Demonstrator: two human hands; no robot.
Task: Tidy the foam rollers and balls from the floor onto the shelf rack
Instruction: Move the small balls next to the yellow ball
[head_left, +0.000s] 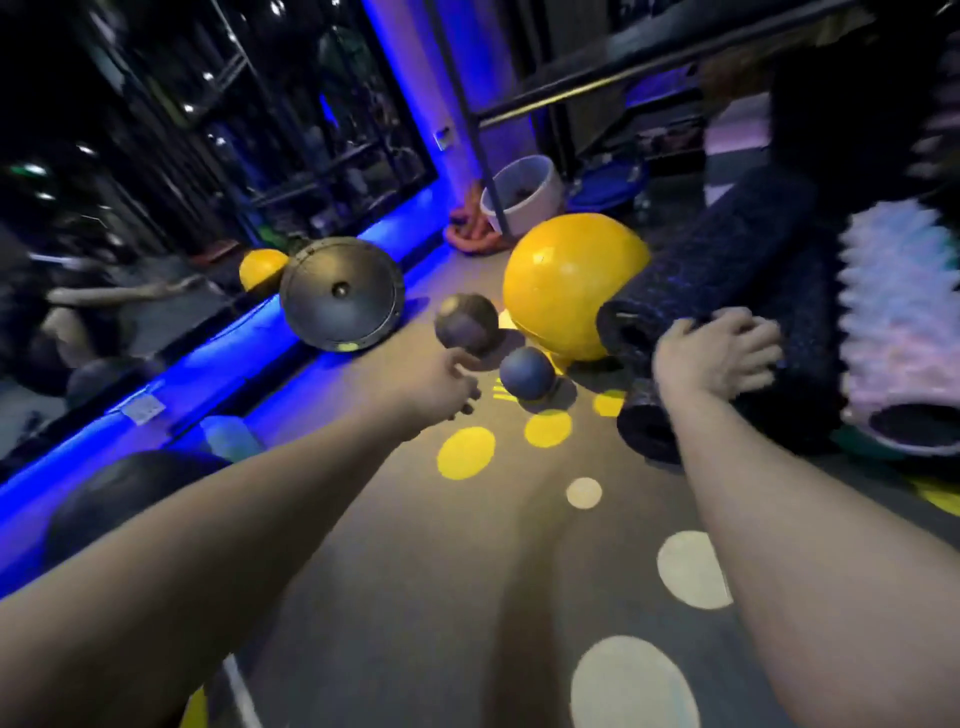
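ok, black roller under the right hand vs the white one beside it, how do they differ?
Colour: the black roller is dark with blue speckles; the white roller is pale. Surface: black roller nearly smooth, white roller covered in spikes. State: the right hand grips the black roller; no hand touches the white roller. Both are hollow tubes.

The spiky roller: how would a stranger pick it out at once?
Find the big yellow ball on the floor, then look right past the dark roller under the right hand. The spiky roller lies at the far right; it alone is pale and covered in points, its neighbours dark.
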